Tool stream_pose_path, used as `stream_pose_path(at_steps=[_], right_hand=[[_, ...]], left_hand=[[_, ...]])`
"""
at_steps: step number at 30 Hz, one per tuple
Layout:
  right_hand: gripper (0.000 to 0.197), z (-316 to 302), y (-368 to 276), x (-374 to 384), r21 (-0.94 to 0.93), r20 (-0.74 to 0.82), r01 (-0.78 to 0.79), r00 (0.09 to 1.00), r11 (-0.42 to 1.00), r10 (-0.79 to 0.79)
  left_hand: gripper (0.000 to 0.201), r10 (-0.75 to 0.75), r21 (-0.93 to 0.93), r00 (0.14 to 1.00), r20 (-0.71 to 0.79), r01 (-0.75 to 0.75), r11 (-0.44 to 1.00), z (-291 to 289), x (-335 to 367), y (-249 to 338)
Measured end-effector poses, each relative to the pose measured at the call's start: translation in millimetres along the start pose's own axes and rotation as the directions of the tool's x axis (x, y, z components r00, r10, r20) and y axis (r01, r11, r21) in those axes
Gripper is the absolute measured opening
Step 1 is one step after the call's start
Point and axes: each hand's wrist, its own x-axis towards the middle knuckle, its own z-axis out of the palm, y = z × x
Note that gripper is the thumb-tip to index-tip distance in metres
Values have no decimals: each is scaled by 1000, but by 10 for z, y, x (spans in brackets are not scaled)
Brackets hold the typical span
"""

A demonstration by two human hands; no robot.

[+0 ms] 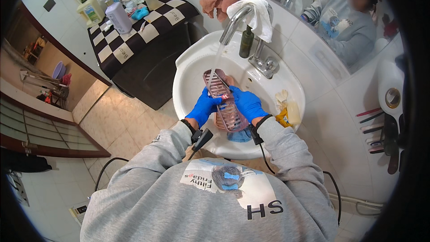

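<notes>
My left hand [204,109], in a blue glove, grips the left side of a long pinkish, see-through slotted rack [229,110]. My blue-gloved right hand [247,104] is closed on the rack's right edge. The rack is tilted over the white washbasin [188,53], and water from the chrome tap [233,26] runs onto its far end. Near my left fingertips is a small red-and-white thing [224,97] too small to make out. Partly hidden beneath the rack is another pinkish piece [219,121]. A blue cloth [240,136] lies at the basin's near side.
A white cloth [258,18] hangs over the tap, beside a dark green pump bottle [246,42]. Yellow and cream items [286,114] sit on the basin's right rim. At the left, bottles [118,18] stand on a checkered cover [154,22]. Brushes and combs [378,130] hang right.
</notes>
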Motion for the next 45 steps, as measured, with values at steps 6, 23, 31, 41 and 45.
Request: stream_pose_path(at_steps=[6, 23, 31, 41, 45], right_hand=[[35, 54, -48, -9, 122, 130, 105, 984, 987, -121], [35, 252, -52, -13, 10, 58, 114, 992, 993, -114], [35, 284, -52, 33, -110, 76, 134, 989, 985, -126], [36, 404, 20, 101, 64, 83, 73, 993, 995, -79], [36, 330, 13, 40, 150, -8, 130, 991, 980, -130]], left_hand=[[72, 21, 102, 995, -96, -11, 995, 21, -53, 15], [74, 49, 48, 986, -158, -42, 998, -5, -139, -28], [72, 53, 77, 969, -240, -35, 996, -28, -156, -38], [46, 69, 73, 995, -72, -64, 995, -196, -40, -8], [41, 96, 55, 985, -141, -89, 995, -120, -85, 35]])
